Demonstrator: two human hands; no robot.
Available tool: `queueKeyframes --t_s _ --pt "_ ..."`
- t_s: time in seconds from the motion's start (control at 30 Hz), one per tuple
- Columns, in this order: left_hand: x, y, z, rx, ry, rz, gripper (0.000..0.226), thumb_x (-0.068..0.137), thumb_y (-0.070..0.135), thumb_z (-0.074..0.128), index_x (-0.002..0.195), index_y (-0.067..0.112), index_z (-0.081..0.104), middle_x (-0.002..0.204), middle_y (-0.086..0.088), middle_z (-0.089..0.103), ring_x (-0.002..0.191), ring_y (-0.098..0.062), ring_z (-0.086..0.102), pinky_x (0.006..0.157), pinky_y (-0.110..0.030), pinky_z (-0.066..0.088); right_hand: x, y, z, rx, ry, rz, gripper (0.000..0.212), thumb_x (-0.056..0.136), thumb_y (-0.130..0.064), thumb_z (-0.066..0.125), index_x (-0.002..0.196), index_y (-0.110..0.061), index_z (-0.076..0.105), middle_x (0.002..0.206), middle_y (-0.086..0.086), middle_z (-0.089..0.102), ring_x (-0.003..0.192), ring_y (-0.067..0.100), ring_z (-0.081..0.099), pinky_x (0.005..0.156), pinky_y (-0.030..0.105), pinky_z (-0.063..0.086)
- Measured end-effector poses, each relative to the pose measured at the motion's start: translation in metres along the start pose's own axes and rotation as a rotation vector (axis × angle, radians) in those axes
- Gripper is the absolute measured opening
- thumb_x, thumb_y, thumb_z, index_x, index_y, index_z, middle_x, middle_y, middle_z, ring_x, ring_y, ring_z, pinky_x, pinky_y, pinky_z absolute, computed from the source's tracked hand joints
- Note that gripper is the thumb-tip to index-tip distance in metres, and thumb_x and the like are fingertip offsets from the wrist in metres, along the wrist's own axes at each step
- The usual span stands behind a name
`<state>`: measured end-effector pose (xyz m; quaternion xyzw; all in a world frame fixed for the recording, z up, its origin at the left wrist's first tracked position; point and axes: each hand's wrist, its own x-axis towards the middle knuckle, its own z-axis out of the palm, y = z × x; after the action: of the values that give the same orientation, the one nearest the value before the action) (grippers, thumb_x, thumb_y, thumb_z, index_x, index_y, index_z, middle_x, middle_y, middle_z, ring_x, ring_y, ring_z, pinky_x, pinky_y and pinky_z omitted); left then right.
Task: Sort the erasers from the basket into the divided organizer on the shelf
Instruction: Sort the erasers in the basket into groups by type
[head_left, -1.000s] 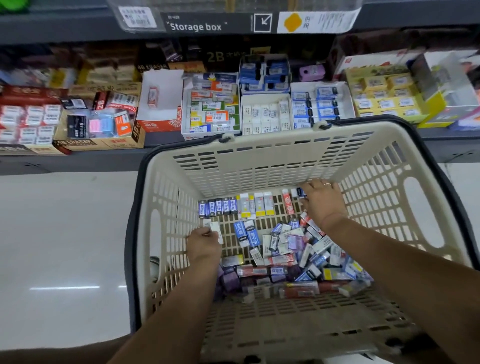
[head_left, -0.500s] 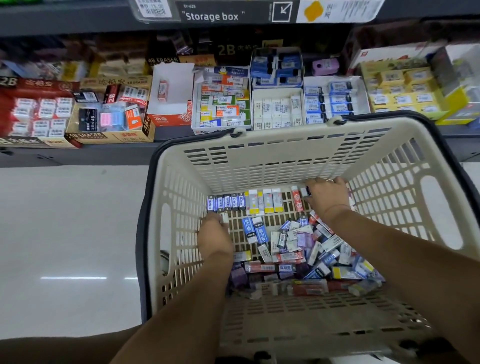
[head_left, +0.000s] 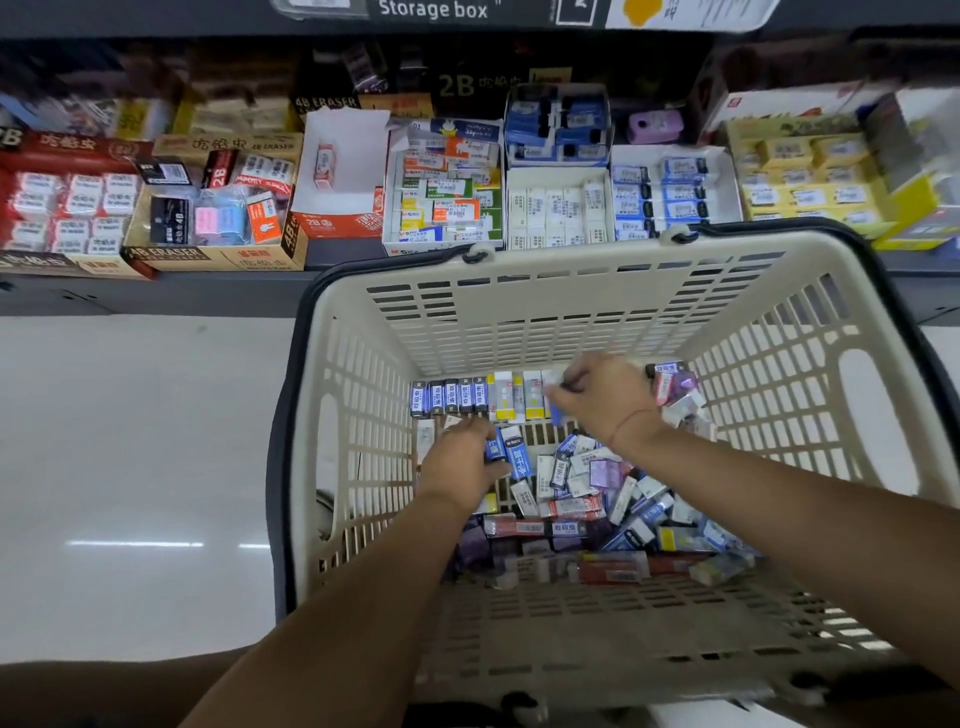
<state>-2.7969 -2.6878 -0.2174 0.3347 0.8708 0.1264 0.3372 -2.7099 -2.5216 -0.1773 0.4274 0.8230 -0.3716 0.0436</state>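
Hands work low in the basket (head_left: 571, 291), apart from each other. The left hand (head_left: 460, 454), at centre frame, grips a blue eraser (head_left: 496, 451). The right hand (head_left: 605, 397), just up and right, is at the tidy row of erasers (head_left: 467, 397) against the far wall; its fingertips are smeared, so I cannot tell whether they pinch anything. Loose erasers (head_left: 597, 499) heap at lower centre-right. The divided organizer (head_left: 727, 182) sits on the shelf (head_left: 156, 296), upper centre-right. Likely slips: a knuckle toppling the stood row, or look-alike blue sleeves landing in the wrong compartment. The basket rim hides the organizer's near edge, and the labels are too small to read.
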Motion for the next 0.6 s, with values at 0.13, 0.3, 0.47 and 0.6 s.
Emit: queueKeyframes --t_s 0.13,0.3,0.47,0.6 --pt "-0.001 0.005 0.006 0.007 0.006 -0.005 0.054 0.081 0.032 0.074 0.126 0.016 0.049 0.126 -0.002 0.053 0.113 -0.021 0.052 0.089 -0.032 0.044 -0.003 -0.002 0.032 -0.046 -0.16 0.078 0.024 0.086 -0.024 0.066 0.1 -0.017 0.049 0.084 -0.001 0.062 0.072 0.018 0.06 0.059 0.024 0.046" --pt "0.001 0.009 0.01 0.041 0.02 0.013 0.061 0.08 0.034 0.075 0.13 0.016 0.045 0.132 -0.004 0.045 0.117 -0.023 0.049 0.092 -0.034 0.045 -0.002 0.003 0.045 -0.112 -0.118 0.065 0.02 0.089 -0.025 0.062 0.103 -0.014 0.053 0.095 0.004 0.066 0.072 0.02 0.056 0.063 0.026 0.046" --pt "0.0 0.012 0.009 0.139 0.035 0.047 0.049 0.083 0.037 0.07 0.121 0.014 0.049 0.128 -0.005 0.045 0.115 -0.023 0.05 0.09 -0.035 0.046 -0.006 0.006 0.042 -0.149 -0.077 0.052 0.025 0.09 -0.028 0.062 0.104 -0.011 0.049 0.081 0.001 0.056 0.072 0.021 0.054 0.061 0.027 0.042" --pt "-0.009 0.011 0.01 0.273 -0.103 0.146 0.033 0.086 0.046 0.064 0.104 0.018 0.063 0.11 0.0 0.057 0.104 -0.019 0.057 0.086 -0.035 0.049 -0.001 0.006 0.037 -0.395 -0.22 -0.057 0.032 0.091 -0.032 0.061 0.112 -0.012 0.049 0.096 0.007 0.065 0.085 0.024 0.06 0.065 0.028 0.042"
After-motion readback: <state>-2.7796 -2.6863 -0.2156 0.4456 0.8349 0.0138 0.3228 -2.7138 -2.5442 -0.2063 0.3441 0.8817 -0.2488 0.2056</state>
